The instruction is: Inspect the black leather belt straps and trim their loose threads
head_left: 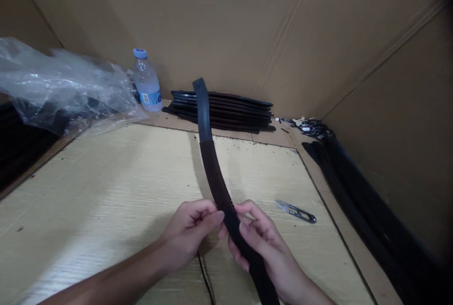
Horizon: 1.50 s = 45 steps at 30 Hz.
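Curved and dark, the strip (217,187) runs from the bottom edge up through the centre of the frame; its brown middle section looks done, and work seems under way at that section's lower end, though how much is left cannot be told. Below centre, the left hand (187,234) pinches the strip's left edge with closed fingers, the right hand (264,243) curls around its right edge, and snips (292,210) lie untouched in the lower right.
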Tool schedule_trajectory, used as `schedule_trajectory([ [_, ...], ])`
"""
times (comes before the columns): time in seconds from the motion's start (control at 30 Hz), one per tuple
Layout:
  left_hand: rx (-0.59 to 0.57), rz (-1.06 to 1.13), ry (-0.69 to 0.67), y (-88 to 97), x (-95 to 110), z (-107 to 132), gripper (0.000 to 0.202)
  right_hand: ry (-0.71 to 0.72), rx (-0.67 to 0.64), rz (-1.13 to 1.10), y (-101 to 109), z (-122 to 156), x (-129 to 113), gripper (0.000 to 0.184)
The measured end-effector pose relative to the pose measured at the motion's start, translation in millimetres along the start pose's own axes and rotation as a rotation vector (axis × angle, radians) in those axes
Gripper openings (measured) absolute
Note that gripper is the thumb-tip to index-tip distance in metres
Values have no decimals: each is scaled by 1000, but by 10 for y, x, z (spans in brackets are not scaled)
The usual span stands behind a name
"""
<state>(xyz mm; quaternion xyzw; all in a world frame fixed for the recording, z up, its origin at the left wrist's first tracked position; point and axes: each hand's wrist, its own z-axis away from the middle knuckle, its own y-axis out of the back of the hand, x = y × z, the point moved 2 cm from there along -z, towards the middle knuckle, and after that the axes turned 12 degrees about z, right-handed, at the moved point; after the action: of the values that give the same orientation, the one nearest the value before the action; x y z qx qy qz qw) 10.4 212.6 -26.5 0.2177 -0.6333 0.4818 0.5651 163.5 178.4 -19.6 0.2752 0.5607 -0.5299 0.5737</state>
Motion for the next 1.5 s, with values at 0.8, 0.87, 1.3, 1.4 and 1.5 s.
schedule_trajectory([
  [0.8, 17, 69, -11, 2, 5, -28, 23, 75, 154, 145, -16, -2, -11, 16],
  [0.87, 54, 58, -20, 27, -19, -34, 23, 82, 162, 173, -10, -11, -26, 24],
  [1.3, 0, 90, 37, -23, 39, -15, 28, -42, 75, 83, -40, -27, -12, 28],
  [1.4, 27, 80, 28, -7, 34, -29, 28, -18, 148, 106, -12, -23, -7, 26],
  [1.5, 73, 58, 20, 24, 11, -47, 25, 23, 178, 105, -1, -11, -7, 25],
])
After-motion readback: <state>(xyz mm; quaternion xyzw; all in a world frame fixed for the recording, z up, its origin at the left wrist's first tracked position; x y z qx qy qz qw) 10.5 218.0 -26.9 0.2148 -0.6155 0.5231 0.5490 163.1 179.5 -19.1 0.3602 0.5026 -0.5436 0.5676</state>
